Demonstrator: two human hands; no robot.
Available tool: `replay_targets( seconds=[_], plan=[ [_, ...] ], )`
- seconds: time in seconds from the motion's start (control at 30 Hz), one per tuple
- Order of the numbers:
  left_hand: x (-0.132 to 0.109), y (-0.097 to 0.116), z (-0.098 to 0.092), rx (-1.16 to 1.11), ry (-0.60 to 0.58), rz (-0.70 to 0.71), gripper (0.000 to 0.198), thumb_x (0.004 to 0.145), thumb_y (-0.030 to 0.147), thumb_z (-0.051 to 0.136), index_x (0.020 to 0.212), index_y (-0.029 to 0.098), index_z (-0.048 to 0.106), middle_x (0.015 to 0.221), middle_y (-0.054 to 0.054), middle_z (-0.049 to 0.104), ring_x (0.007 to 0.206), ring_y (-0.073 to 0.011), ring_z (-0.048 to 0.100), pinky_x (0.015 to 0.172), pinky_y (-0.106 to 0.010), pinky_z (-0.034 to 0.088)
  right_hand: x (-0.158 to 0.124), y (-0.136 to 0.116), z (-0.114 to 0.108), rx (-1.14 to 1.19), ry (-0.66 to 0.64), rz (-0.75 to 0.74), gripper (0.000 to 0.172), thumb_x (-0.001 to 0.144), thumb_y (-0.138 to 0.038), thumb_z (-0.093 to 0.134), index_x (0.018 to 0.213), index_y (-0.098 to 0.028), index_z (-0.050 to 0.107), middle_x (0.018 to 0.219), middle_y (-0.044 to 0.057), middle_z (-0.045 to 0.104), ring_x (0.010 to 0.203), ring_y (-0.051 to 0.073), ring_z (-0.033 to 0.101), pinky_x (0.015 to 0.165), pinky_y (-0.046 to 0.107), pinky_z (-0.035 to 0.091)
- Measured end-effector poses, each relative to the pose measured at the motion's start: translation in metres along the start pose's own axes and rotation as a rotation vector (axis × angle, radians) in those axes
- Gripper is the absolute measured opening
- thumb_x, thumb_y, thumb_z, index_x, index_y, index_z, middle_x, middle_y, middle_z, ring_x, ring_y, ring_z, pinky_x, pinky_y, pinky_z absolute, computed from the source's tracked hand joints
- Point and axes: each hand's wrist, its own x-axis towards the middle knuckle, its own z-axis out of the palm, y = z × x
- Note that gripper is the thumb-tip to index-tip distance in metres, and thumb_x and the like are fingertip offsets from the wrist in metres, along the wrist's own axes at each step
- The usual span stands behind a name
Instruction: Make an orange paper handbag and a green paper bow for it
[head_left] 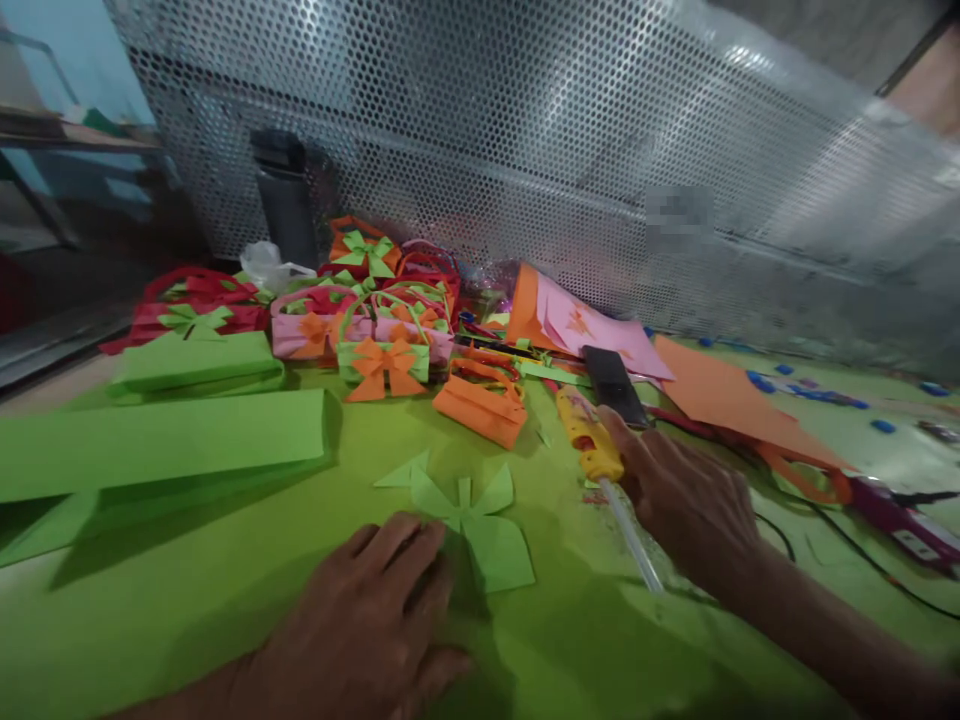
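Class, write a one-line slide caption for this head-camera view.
Left hand presses a green paper bow on the green table while the right hand grips a yellow glue gun.

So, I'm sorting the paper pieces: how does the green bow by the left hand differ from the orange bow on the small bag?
The green bow lies flat and loose on the table; the orange bow sits upright, fixed to a bag. The left hand rests beside the green one; nothing touches the orange. Both are folded paper.

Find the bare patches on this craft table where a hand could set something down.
Bare green tabletop lies left of the left hand, below the folded green paper sheets. Another patch lies between green paper bow and orange paper bag. Crowded: paper gift bags.
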Motion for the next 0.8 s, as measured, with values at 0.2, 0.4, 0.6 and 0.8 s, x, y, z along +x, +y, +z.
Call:
replay_targets(
  seconds=[0.2,0.4,0.6,0.8],
  plan=[
    [0.0,-0.002,0.004,-0.019,0.099,-0.003,0.035,0.082,0.048,0.047,0.085,0.02,0.067,0.095,-0.005,0.068,0.095,-0.0245,0.053,0.078,-0.038,0.042,0.004,-0.004,0.02,-0.122,-0.05,-0.138,0.055,0.079,-0.001,0.04,0.132,-0.015,0.035,0.079,0.008,0.057,0.072,0.024,0.053,0.068,0.037,0.04],
    [-0.001,-0.001,-0.001,0.027,0.002,0.06,0.033,0.084,0.045,0.047,0.09,0.018,0.066,0.098,-0.007,0.066,0.096,-0.0258,0.053,0.077,-0.04,0.044,0.0,-0.006,0.025,-0.027,-0.194,-0.129,0.063,0.072,0.005,0.04,0.131,-0.018,0.039,0.09,0.011,0.057,0.079,0.025,0.055,0.066,0.036,0.043],
    [0.001,0.003,-0.003,0.007,0.016,-0.011,0.038,0.086,0.046,0.042,0.085,0.018,0.067,0.096,-0.006,0.066,0.096,-0.0262,0.053,0.077,-0.04,0.042,0.01,0.006,-0.001,0.308,-0.171,-0.086,0.049,0.073,-0.003,0.046,0.12,-0.017,0.05,0.11,0.013,0.057,0.1,0.03,0.055,0.079,0.045,0.044],
    [0.001,0.004,-0.002,0.019,0.007,0.007,0.038,0.082,0.051,0.047,0.078,0.019,0.066,0.088,-0.007,0.066,0.088,-0.0239,0.053,0.068,-0.037,0.043,0.039,-0.024,-0.014,1.243,-0.586,0.152,0.031,0.084,-0.022,0.043,0.113,-0.012,0.051,0.083,0.007,0.067,0.067,0.015,0.065,0.055,0.024,0.049]
  ],
)
